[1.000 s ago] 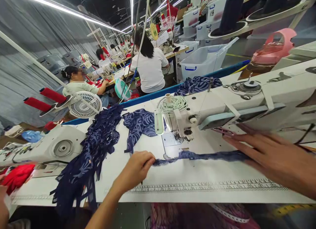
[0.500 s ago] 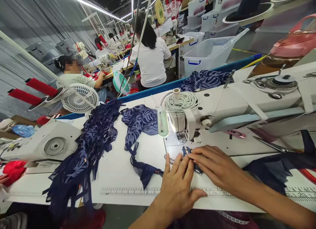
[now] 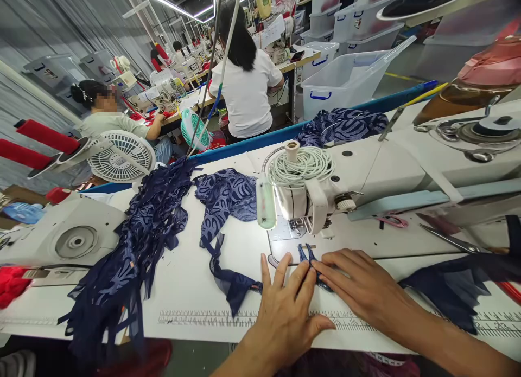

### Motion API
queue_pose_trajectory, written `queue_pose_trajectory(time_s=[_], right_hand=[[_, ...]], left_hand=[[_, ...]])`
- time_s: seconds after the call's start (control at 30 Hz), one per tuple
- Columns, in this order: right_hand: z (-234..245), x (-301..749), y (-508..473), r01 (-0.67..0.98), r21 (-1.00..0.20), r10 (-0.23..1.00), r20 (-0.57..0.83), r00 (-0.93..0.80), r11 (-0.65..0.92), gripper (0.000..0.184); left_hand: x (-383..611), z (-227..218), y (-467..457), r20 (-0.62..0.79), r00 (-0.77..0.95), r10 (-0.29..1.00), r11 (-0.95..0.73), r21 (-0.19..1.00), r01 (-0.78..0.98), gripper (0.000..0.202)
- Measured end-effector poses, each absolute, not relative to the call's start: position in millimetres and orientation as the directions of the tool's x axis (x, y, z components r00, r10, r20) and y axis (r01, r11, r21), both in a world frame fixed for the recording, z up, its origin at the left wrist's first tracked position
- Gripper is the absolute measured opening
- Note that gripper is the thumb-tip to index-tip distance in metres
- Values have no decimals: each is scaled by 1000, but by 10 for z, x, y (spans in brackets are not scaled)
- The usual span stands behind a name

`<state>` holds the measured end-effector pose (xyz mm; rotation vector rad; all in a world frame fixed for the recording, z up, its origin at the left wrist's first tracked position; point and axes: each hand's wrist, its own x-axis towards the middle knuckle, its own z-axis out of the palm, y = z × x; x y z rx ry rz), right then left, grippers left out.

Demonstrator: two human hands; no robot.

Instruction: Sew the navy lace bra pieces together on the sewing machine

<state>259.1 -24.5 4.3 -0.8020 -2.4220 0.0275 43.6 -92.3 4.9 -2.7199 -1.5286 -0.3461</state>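
On the white sewing table, a narrow navy fabric piece (image 3: 308,252) lies in front of the sewing machine's needle area (image 3: 300,225). Its two thin ends poke out past my fingertips in a V shape. My left hand (image 3: 287,306) rests flat with fingers spread, its index and middle tips touching the fabric. From the right, my right hand (image 3: 352,276) bends over the same piece, fingers close together and pressed on it; its thumb is hidden. Left of my hands, a patterned navy garment piece (image 3: 230,195) trails a sheer strap (image 3: 234,285) toward my left hand.
A heap of navy strips (image 3: 138,241) hangs over the table's front edge. Scissors (image 3: 451,240) and dark sheer fabric (image 3: 443,290) lie at right. A printed ruler (image 3: 203,317) runs along the front. Two people (image 3: 246,95) sit beyond, near a clear plastic bin (image 3: 345,84).
The camera view has shifted slightly. My hands stay on the navy piece with little movement, and its two ends now show more clearly, spread apart.
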Motion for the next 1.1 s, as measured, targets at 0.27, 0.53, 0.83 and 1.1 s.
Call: queue_pose_trajectory(time_s=[0.27,0.53,0.83,1.1], right_hand=[[1,2586,-368,582,-75,521,549,-654,810,26],[-4,2572,-374,595,-62,526,546,-652,801,26],[-66,2583,-388,599,-75,536,545,-645,797,27],[-102,2570,-398,617,-62,549,534,-643,784,28]], left_hand=[[403,18,-986,251,510,823,-538,53,841,60],[420,12,-944,276,530,802,-554,10,833,54],[427,-20,-905,254,546,798,-569,21,822,49],[423,-39,-894,254,549,796,-577,45,816,48]])
